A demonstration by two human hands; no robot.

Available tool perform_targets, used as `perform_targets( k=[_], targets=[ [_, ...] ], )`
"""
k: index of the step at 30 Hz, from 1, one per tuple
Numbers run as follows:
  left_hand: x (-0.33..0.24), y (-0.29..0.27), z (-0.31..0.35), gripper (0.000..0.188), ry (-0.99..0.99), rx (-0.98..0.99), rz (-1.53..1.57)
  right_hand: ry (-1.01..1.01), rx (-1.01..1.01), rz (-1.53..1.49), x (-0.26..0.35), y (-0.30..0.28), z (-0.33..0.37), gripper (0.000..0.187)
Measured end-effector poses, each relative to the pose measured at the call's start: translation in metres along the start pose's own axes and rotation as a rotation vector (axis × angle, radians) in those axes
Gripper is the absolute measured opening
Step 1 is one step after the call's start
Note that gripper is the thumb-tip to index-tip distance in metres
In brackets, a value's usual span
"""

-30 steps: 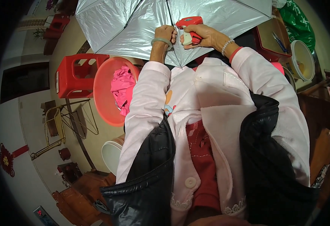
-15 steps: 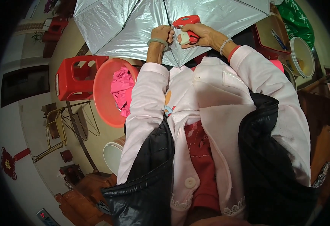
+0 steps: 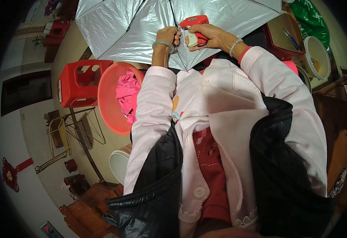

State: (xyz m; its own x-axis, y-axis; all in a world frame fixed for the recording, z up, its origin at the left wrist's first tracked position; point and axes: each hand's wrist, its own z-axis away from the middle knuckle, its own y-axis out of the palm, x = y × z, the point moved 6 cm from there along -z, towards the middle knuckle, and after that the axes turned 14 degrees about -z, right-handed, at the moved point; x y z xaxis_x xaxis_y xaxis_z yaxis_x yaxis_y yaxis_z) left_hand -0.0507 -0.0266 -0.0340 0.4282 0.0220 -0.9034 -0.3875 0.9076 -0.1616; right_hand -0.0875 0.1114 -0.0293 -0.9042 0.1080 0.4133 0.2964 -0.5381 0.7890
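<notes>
A silver-coated umbrella (image 3: 217, 12) lies spread in front of me, dark ribs running across it. My left hand (image 3: 168, 36), with a pale bangle at the wrist, is closed on the umbrella beside one rib; its fingertips hide exactly what they pinch. Just to its right, my right hand (image 3: 209, 35) is wrapped round the grip of a red and white pistol-shaped hand tool (image 3: 194, 21). The tool's red head points left over the silver cloth, close to my left hand. Between my wrists, a corner of the canopy comes down toward my chest.
Left of my arm stands a coral-red basin (image 3: 110, 115) with pink cloth (image 3: 126, 93) in it, next to a red plastic stool (image 3: 66, 85). At right are pens (image 3: 292, 39) on a box-like surface, a white bucket (image 3: 318, 59) and a green bag (image 3: 312, 23).
Both hands, the tool and the umbrella have shifted very slightly left. My grips look the same.
</notes>
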Motion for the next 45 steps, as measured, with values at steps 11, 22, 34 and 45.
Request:
perform_targets(
  k=[11,22,34,45],
  targets=[
    [-0.005,0.004,-0.001,0.014,0.043,0.008,-0.063,-0.008,-0.008,0.056,-0.001,-0.003,-0.008,0.023],
    [-0.005,0.008,0.001,0.012,0.059,0.006,-0.142,0.011,0.007,0.079,0.003,-0.012,-0.025,0.005],
    [-0.020,-0.033,-0.021,0.021,0.020,-0.003,-0.723,-0.114,0.036,0.283,0.033,0.054,0.045,0.013],
    [-0.043,-0.075,-0.011,0.020,-0.071,0.072,-0.729,-0.516,-0.147,0.714,0.099,0.053,0.104,0.021]
  ],
)
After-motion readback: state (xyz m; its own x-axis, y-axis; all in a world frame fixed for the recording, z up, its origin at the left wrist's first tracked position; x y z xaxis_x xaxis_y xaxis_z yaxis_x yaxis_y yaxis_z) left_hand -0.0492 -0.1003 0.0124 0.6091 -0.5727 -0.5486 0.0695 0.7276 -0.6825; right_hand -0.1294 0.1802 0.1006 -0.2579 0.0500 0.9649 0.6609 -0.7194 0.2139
